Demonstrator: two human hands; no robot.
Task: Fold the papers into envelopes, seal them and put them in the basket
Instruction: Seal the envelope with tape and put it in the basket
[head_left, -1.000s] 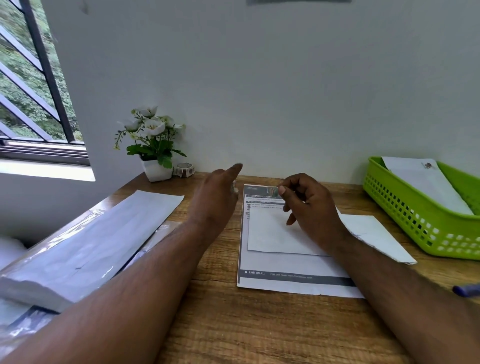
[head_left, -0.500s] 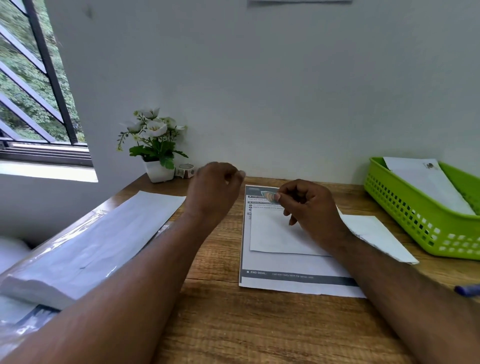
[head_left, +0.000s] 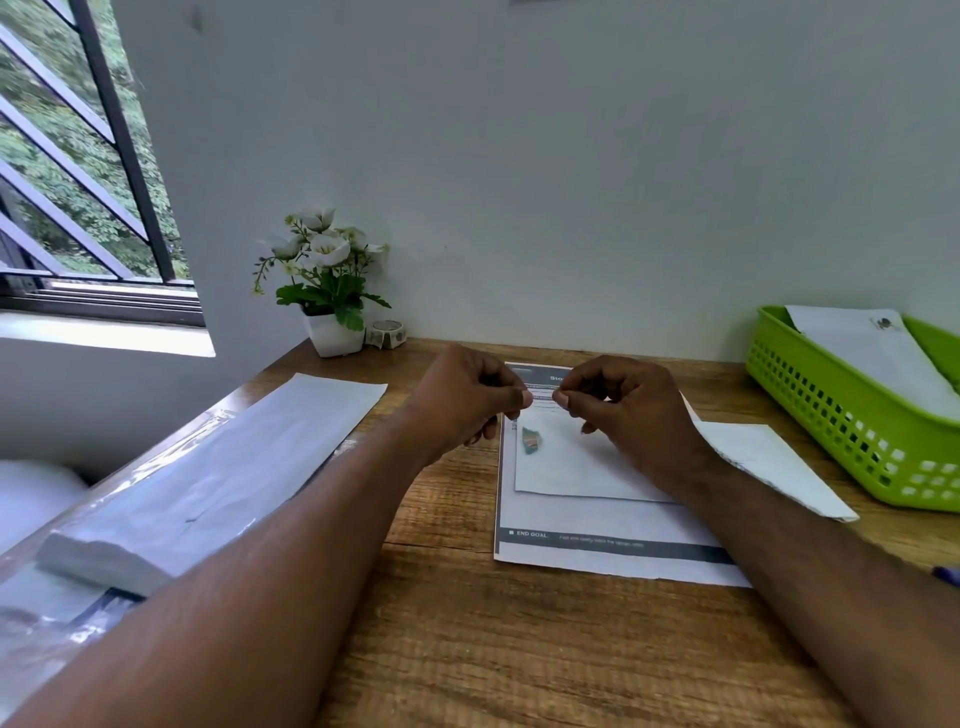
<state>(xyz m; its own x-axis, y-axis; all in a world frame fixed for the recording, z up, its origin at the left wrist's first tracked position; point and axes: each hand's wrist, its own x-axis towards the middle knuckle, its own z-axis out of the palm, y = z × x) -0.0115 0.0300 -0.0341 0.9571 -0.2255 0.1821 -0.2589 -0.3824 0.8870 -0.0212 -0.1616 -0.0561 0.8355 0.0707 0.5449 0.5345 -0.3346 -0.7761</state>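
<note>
My left hand (head_left: 462, 400) and my right hand (head_left: 631, 410) hover over the desk, thumbs and forefingers pinched, their tips almost touching. I cannot make out anything between them. Just below the left fingertips a small teal and brown sticker (head_left: 531, 441) sits at the top left of a folded white paper (head_left: 571, 470). That paper lies on a printed instruction sheet (head_left: 597, 553). Another white paper (head_left: 769, 462) lies to the right, partly under my right wrist. The green basket (head_left: 841, 431) at the far right holds one sealed envelope (head_left: 872, 353).
A wrapped stack of white paper (head_left: 208, 467) lies along the desk's left side. A potted white flower (head_left: 327, 296) and a roll of stickers (head_left: 387, 332) stand at the back by the wall. A blue pen (head_left: 948, 574) shows at the right edge.
My left hand has closed and come right to meet the right hand's fingertips. The sticker the right hand pinched now shows lower, on the folded paper.
</note>
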